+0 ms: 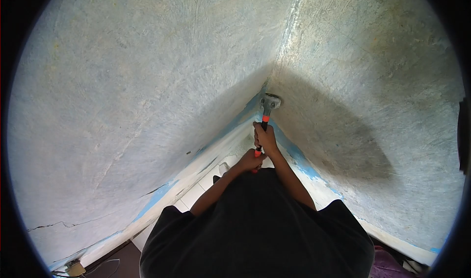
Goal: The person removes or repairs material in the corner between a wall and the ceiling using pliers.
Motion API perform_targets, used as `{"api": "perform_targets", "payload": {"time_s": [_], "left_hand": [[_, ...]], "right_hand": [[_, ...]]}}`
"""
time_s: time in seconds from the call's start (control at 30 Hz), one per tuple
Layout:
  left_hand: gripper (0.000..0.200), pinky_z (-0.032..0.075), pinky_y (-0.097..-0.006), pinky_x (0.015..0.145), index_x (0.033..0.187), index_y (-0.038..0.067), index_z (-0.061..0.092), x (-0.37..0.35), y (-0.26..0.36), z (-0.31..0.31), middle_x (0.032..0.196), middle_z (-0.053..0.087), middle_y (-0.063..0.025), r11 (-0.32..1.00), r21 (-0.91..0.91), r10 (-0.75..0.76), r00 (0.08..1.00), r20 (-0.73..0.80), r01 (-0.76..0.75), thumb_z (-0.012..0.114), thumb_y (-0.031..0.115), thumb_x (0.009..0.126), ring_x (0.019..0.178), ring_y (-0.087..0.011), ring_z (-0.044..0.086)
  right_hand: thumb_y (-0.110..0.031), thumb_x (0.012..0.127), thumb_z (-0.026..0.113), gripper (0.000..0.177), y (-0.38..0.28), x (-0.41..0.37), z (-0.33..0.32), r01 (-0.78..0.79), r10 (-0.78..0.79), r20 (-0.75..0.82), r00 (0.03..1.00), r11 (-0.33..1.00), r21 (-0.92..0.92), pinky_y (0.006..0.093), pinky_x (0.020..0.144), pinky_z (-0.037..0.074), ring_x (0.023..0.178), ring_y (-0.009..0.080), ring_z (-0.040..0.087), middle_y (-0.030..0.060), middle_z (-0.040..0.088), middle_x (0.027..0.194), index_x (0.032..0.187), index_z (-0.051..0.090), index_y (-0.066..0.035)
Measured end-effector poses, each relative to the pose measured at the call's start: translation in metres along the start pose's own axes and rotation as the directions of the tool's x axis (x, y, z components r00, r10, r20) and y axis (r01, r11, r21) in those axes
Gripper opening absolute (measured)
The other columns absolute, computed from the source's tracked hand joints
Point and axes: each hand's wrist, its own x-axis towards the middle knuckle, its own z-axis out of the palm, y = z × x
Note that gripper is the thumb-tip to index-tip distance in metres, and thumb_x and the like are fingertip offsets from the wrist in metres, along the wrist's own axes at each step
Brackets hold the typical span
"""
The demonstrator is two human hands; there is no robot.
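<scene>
Scraper: a long-handled scraper point(265, 125), black with red bands, points away from the body into the corner where two walls meet.
Scraper head: grey point(270, 102), at the right wall point(343, 57), just beside the corner line; blade contact cannot be confirmed.
Right hand: fingers closed around the upper handle point(266, 139), below the head.
Left hand: clamped around the lower handle point(251, 161), nearer the body, close to the right hand.
Wall condition: the right wall and the left wall point(122, 81) are mostly mottled grey; blue paint shows in a right strip point(299, 158) and a left patch point(157, 198) along the lower edges. By judgement, the broad faces are further along than these edges; the finished share cannot be told.
Scraper position: inside both grips, head beyond the right hand, lower end at the left hand.
Crack: jagged line point(64, 224), low on the left wall.
Near body: black shirt point(274, 219); purple cloth point(390, 263) at lower right.
</scene>
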Motion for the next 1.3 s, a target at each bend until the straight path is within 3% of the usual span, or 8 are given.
{"api": "perform_targets", "payload": {"time_s": [0.07, 0.27, 0.37, 0.47, 0.57, 0.7, 0.8, 1.3], "left_hand": [[0.043, 0.043, -0.0303, 0.048, 0.062, 0.004, 0.055, -0.004, 0.001, 0.004, 0.052, 0.055, -0.0048, 0.999, -0.033, 0.041, 0.999, 0.018, -0.041, 0.059, 0.035, 0.091, 0.047, -0.0146, 0.054], [0.040, 0.043, -0.0301, 0.050, 0.068, 0.005, 0.055, 0.006, -0.005, -0.005, 0.055, 0.055, -0.0036, 0.994, 0.110, 0.002, 0.998, -0.055, 0.004, 0.057, 0.037, 0.092, 0.049, -0.0122, 0.053], [0.041, 0.042, -0.0298, 0.049, 0.068, 0.005, 0.056, -0.001, 0.022, 0.000, 0.056, 0.055, -0.0033, 0.999, -0.037, 0.026, 0.999, -0.033, -0.027, 0.057, 0.038, 0.092, 0.049, -0.0124, 0.053], [0.042, 0.042, -0.0301, 0.049, 0.068, 0.005, 0.056, 0.013, -0.002, -0.003, 0.056, 0.056, -0.0035, 0.996, 0.093, -0.002, 0.999, -0.046, 0.006, 0.058, 0.039, 0.092, 0.049, -0.0130, 0.053], [0.042, 0.042, -0.0303, 0.049, 0.067, 0.005, 0.056, 0.014, -0.017, -0.005, 0.056, 0.056, -0.0040, 0.997, 0.078, -0.007, 0.999, 0.041, 0.003, 0.058, 0.038, 0.092, 0.049, -0.0135, 0.054], [0.042, 0.042, -0.0303, 0.050, 0.066, 0.005, 0.055, 0.004, 0.011, -0.004, 0.055, 0.056, -0.0036, 0.999, 0.053, 0.000, 1.000, 0.012, -0.001, 0.059, 0.037, 0.092, 0.048, -0.0136, 0.054], [0.042, 0.042, -0.0303, 0.050, 0.064, 0.006, 0.054, 0.007, 0.001, -0.006, 0.053, 0.055, -0.0033, 0.996, 0.079, 0.031, 0.999, 0.038, -0.034, 0.059, 0.037, 0.092, 0.048, -0.0135, 0.054], [0.043, 0.043, -0.0306, 0.050, 0.063, 0.005, 0.054, -0.007, 0.014, -0.005, 0.054, 0.056, -0.0042, 0.999, 0.048, 0.008, 1.000, 0.025, -0.010, 0.057, 0.036, 0.092, 0.048, -0.0144, 0.054]], "right_hand": [[-0.027, 0.092, 0.056, 0.038, -0.008, -0.006, 0.000, -0.019, 0.018, 0.024, 1.000, 1.000, 0.018, 0.0283, 0.035, 0.030, 0.036, 0.0099, 0.038, -0.0011, 0.039, 0.047, 0.060, 0.044, -0.010], [-0.026, 0.093, 0.056, 0.037, 0.014, 0.009, -0.005, -0.026, 0.023, 0.026, 0.999, 0.994, 0.108, 0.0280, 0.035, 0.030, 0.036, 0.0096, 0.038, -0.0015, 0.040, 0.049, 0.062, 0.044, -0.010], [-0.027, 0.093, 0.055, 0.038, -0.021, 0.000, 0.002, 0.072, -0.071, 0.029, 0.997, 0.996, -0.055, 0.0283, 0.035, 0.030, 0.036, 0.0104, 0.038, -0.0010, 0.040, 0.049, 0.061, 0.044, -0.010], [-0.027, 0.093, 0.055, 0.040, 0.004, 0.009, -0.007, -0.011, 0.010, 0.035, 0.999, 0.999, 0.045, 0.0290, 0.036, 0.031, 0.035, 0.0115, 0.040, -0.0002, 0.040, 0.047, 0.059, 0.045, -0.009], [-0.028, 0.092, 0.055, 0.041, 0.025, 0.013, -0.012, -0.031, 0.030, 0.040, 0.999, 0.999, 0.039, 0.0296, 0.036, 0.032, 0.035, 0.0121, 0.040, 0.0002, 0.040, 0.047, 0.058, 0.045, -0.009], [-0.027, 0.092, 0.057, 0.035, -0.012, 0.001, 0.001, -0.015, 0.015, 0.010, 1.000, 1.000, -0.007, 0.0274, 0.036, 0.027, 0.037, 0.0081, 0.034, -0.0037, 0.036, 0.050, 0.064, 0.042, -0.012], [-0.027, 0.092, 0.056, 0.040, -0.003, 0.005, -0.006, -0.042, 0.040, 0.040, 0.998, 0.998, 0.048, 0.0293, 0.036, 0.031, 0.036, 0.0112, 0.039, -0.0007, 0.040, 0.047, 0.059, 0.044, -0.009], [-0.026, 0.092, 0.056, 0.038, -0.006, -0.002, 0.000, -0.002, 0.000, 0.036, 0.999, 0.999, 0.034, 0.0288, 0.035, 0.031, 0.035, 0.0111, 0.037, -0.0008, 0.038, 0.047, 0.060, 0.043, -0.009]]}}
